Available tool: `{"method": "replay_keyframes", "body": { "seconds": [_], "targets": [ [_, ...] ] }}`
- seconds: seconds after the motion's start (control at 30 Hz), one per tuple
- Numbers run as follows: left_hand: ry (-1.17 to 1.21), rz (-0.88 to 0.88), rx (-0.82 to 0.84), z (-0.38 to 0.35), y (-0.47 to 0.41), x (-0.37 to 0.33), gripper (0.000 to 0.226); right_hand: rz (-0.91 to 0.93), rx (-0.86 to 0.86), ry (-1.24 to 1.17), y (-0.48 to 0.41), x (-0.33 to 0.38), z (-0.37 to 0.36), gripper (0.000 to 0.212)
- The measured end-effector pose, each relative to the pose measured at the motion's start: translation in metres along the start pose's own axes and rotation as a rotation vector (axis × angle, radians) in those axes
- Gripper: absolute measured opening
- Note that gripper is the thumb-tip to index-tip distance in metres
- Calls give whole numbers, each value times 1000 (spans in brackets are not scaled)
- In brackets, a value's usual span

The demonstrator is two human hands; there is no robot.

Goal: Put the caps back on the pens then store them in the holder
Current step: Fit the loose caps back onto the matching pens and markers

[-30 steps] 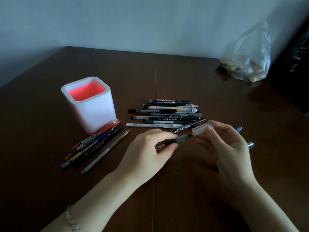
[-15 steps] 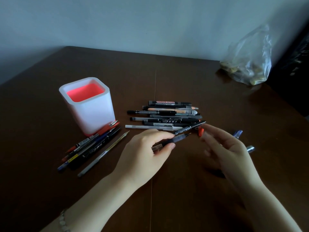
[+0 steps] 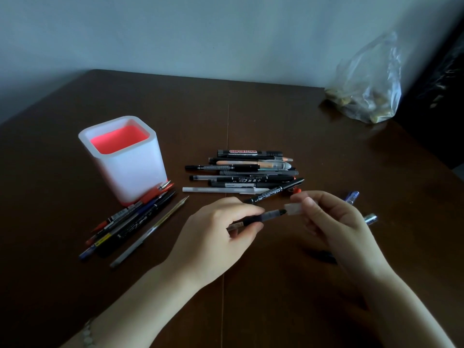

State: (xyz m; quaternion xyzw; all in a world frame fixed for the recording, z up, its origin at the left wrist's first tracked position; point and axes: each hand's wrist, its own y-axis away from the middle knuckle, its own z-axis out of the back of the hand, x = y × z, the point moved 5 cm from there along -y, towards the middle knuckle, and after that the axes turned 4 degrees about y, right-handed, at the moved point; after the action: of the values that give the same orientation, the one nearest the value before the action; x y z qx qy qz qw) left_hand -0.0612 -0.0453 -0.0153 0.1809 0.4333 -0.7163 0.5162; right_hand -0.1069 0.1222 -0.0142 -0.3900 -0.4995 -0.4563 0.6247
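Frosted clear plastic forms the small cap (image 3: 293, 209) pinched in the right hand's (image 3: 334, 222) fingertips, its mouth right at the tip of one dark-gripped pen (image 3: 263, 216). The left hand (image 3: 213, 237) grips that pen between thumb and curled fingers above the dark wooden table (image 3: 276, 109). One white, square, round-cornered holder (image 3: 130, 172) with a red inside stands at left, with pens fanned (image 3: 135, 222) against its base. The middle stack (image 3: 241, 177) overlaps too much to count; its farthest marker (image 3: 248, 153) reads "WHITEBOARD". One crinkled clear bag (image 3: 369, 91) sits at the far right.
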Motion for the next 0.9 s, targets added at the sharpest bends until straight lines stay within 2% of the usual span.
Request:
{"method": "replay_keyframes", "body": {
  "seconds": [0.13, 0.43, 0.6, 0.8, 0.9],
  "targets": [
    [-4, -28, 15, 0, 2, -1, 34, 21, 79, 56, 3, 4, -8, 29],
    [4, -43, -29, 4, 2, -3, 33, 100, 83, 104, 6, 4, -15, 24],
    [49, -44, 30, 6, 1, -6, 30, 48, 153, 12, 9, 6, -16, 22],
    [0, -49, 83, 3, 1, -7, 22, 21, 173, 68, 11, 9, -17, 22],
    [46, 14, 100, 1, 1, -4, 22, 5, 188, 89, 11, 7, -16, 23]
  ]
}}
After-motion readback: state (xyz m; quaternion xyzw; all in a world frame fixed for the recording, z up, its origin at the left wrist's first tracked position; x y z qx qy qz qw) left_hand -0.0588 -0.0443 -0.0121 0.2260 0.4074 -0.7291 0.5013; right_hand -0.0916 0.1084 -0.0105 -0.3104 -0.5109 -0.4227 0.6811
